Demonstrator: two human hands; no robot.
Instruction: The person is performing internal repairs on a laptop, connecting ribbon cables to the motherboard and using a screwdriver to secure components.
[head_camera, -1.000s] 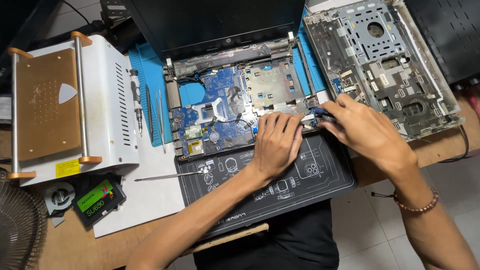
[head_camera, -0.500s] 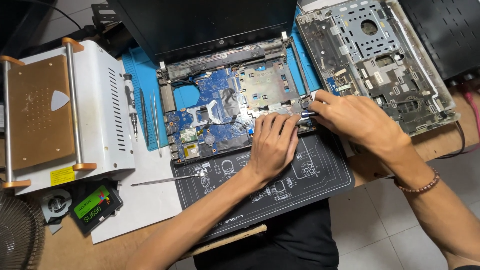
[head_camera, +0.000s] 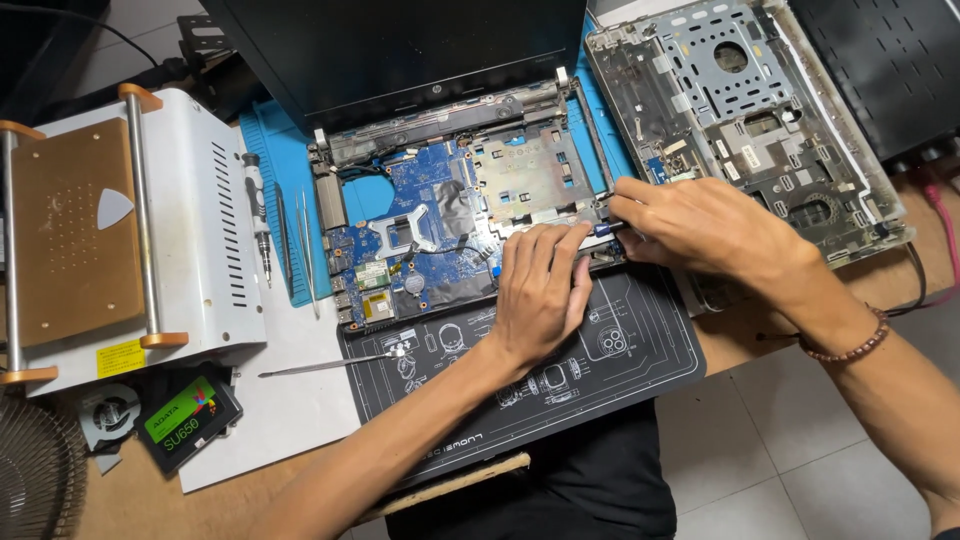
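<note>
1. Under both hands, in the head view, lies an opened laptop base, its blue circuit board bare and the dark screen standing just beyond the fingertips.
2. Left hand rests palm down on the front edge of the base, fingers together and flat, holding nothing; its wrist lies over a black work mat.
3. Right hand comes in from the right, fingertips pressed together at the base's front right corner, just beside the left fingertips. They seem to pinch a small dark part, too small to make out.
4. Beyond the right hand lies a removed grey cover frame. Well off to the left of the left hand: tweezers, a screwdriver, a white machine.
5. Judging by looks, the base is stiff and fairly heavy, but the board is fragile; the outer frame edges are the safe hold, never the board or its thin cables.
</note>
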